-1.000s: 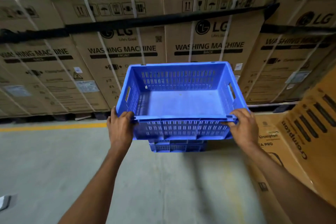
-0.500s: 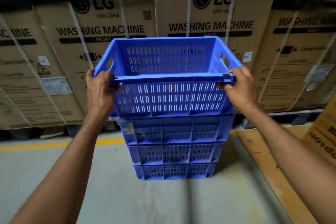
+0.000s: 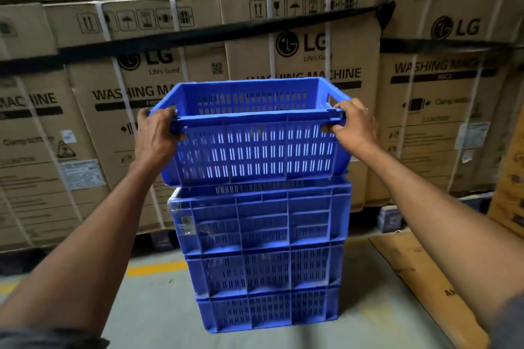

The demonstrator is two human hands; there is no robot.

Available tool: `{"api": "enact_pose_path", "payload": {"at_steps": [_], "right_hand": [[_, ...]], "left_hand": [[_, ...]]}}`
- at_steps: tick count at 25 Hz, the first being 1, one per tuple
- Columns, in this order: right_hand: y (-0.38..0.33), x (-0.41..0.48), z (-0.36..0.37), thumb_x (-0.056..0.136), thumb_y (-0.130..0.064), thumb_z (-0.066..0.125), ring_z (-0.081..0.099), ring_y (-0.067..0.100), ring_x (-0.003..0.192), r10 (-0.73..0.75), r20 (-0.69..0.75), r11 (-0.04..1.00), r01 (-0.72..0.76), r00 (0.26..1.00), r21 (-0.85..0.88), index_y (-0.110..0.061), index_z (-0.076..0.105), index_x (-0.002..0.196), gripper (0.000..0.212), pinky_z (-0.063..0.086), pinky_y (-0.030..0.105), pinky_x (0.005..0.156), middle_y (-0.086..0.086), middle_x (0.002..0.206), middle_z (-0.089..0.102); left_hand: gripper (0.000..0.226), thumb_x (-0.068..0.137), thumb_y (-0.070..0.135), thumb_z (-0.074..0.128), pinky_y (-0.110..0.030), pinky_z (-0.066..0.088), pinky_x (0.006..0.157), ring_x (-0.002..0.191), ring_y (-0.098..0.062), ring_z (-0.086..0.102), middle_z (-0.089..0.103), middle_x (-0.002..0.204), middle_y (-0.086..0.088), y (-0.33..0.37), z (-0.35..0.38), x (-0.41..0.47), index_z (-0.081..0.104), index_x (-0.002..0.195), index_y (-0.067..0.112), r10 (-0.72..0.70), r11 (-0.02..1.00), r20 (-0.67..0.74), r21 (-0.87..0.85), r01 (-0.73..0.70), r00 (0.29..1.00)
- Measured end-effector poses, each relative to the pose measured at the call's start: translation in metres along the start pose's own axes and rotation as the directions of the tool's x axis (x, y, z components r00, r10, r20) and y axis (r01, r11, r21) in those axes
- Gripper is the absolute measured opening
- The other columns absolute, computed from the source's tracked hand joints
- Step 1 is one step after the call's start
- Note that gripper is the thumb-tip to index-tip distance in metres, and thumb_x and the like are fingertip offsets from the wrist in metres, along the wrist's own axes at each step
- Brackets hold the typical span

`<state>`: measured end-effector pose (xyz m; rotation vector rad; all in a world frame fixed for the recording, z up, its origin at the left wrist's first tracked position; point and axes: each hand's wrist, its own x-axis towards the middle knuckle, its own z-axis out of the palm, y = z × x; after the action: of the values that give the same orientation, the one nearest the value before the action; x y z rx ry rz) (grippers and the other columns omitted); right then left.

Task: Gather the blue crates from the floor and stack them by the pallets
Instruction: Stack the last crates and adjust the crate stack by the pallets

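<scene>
Blue crate held at centre frame, ready to go onto the stack.
My left hand (image 3: pixel 154 136) and right hand (image 3: pixel 354 125) each curl tight round a near-rim corner of the blue crate (image 3: pixel 255 150), which hangs level just over the three-crate stack (image 3: pixel 261 249), below the washing-machine cartons (image 3: pixel 312 59). I'd square its corners to the rim beneath, lower both sides evenly, and let go only once it seats.
</scene>
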<state>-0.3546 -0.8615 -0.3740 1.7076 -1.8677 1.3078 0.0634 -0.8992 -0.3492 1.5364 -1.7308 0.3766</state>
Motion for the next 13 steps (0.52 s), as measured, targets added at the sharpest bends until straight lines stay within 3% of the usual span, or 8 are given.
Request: {"api": "enact_pose_path", "payload": {"at_steps": [6,13], "right_hand": [[0.0,0.012,0.007,0.076,-0.037,0.081,0.057,0.019,0.093,0.005,0.116,1.0,-0.005,0.993,0.002,-0.026,0.06,0.105,0.037,0.049,0.037,0.074,-0.007,0.105,0.052],[0.004,0.006,0.015,0.08,-0.038,0.079,0.053,0.015,0.097,0.009,0.164,1.0,-0.012,0.986,0.016,-0.023,0.058,0.113,0.042,0.039,0.03,0.07,-0.006,0.105,0.049]], "left_hand": [[0.04,0.075,0.028,0.085,-0.045,0.042,0.091,0.113,-0.044,0.051,0.071,0.104,-0.018,-0.012,0.02,0.004,0.065,0.105,0.012,-0.006,0.998,0.09,0.066,0.0,0.996],[0.037,0.077,0.024,0.084,-0.043,0.048,0.089,0.1,-0.035,0.062,0.071,0.099,-0.011,-0.01,0.022,0.008,0.066,0.108,0.013,0.051,0.995,0.099,0.08,-0.059,0.994]]}}
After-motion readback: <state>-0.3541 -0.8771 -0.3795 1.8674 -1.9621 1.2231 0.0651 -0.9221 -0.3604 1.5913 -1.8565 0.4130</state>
